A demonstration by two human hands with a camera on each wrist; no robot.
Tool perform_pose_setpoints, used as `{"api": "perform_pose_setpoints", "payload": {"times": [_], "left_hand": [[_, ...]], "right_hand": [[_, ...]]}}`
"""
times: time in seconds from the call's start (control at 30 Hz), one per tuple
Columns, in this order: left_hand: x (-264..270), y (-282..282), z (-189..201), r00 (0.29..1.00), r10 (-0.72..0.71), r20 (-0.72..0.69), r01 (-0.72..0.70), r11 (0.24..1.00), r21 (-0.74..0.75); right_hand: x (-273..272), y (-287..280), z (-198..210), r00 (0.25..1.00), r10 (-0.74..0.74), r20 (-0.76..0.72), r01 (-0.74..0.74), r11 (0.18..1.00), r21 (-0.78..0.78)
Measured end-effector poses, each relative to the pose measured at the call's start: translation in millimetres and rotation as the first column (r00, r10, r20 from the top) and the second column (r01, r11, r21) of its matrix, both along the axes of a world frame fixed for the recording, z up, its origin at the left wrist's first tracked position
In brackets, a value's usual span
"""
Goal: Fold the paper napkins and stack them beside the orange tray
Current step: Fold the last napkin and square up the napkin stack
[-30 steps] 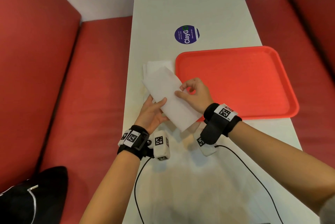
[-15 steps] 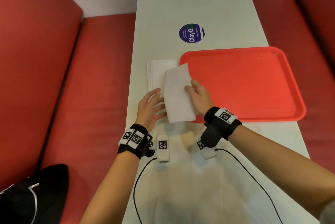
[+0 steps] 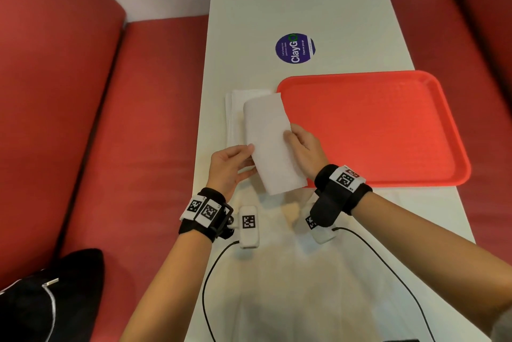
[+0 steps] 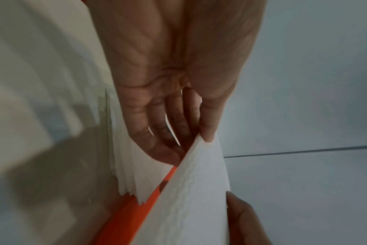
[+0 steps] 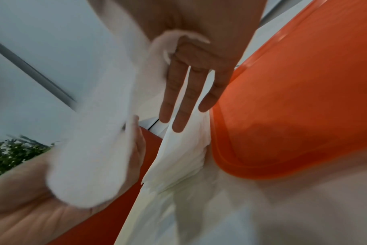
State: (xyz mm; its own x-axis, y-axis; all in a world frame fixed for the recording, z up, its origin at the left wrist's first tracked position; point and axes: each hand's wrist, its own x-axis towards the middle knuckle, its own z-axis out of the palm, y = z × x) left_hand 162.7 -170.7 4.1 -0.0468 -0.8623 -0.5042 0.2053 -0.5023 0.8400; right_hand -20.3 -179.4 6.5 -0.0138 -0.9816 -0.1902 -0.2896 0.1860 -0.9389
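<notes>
Both hands hold one folded paper napkin in the air above the white table, just left of the orange tray. The left hand pinches its left edge, thumb on top; the right hand pinches its right edge (three fingers stay straight). The stack of napkins lies beneath, touching the tray's left rim.

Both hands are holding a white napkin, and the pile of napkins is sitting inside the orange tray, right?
Not quite. Both hands, left hand and right hand, do hold the white napkin, but the pile of napkins is not inside the orange tray. It lies on the table beside the tray's left edge, as the head view shows.
</notes>
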Motion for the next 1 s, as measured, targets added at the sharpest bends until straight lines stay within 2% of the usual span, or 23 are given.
{"api": "perform_pose_setpoints", "payload": {"times": [0.2, 0.3, 0.4, 0.53, 0.63, 0.7, 0.83, 0.93, 1.0], "left_hand": [[2, -6, 3, 0.982, 0.081, 0.171, -0.062, 0.991, -0.118], [0, -15, 4, 0.937, 0.103, 0.334, -0.023, 0.972, -0.234], [-5, -16, 1, 0.883, 0.106, 0.457, 0.041, 0.953, -0.301], [-2, -18, -6, 0.919, 0.088, 0.384, 0.033, 0.954, -0.299], [9, -27, -7, 0.904, -0.004, 0.428, 0.154, 0.936, -0.317], [16, -34, -3, 0.912, -0.088, 0.400, 0.224, 0.925, -0.308], [31, -53, 8, 0.882, -0.198, 0.428, 0.350, 0.883, -0.311], [37, -70, 10, 0.860, -0.199, 0.471, 0.389, 0.851, -0.352], [37, -78, 6, 0.861, -0.138, 0.490, 0.326, 0.889, -0.321]], "right_hand": [[0, -6, -7, 0.990, -0.057, -0.132, 0.049, 0.997, -0.064], [6, -14, -6, 0.990, -0.075, -0.115, 0.065, 0.994, -0.089], [14, -19, -11, 0.983, -0.086, -0.164, 0.073, 0.994, -0.082], [22, -16, -13, 0.996, -0.079, -0.043, 0.079, 0.997, 0.002], [19, -19, -10, 1.000, -0.002, -0.024, 0.001, 0.999, -0.034], [17, -24, -10, 0.997, 0.067, -0.031, -0.069, 0.996, -0.051], [18, -35, -12, 0.999, 0.030, 0.019, -0.030, 0.999, -0.037], [21, -39, -13, 0.997, -0.008, 0.075, 0.009, 1.000, -0.008], [23, -41, -15, 0.992, -0.029, 0.120, 0.028, 1.000, 0.014]]}}
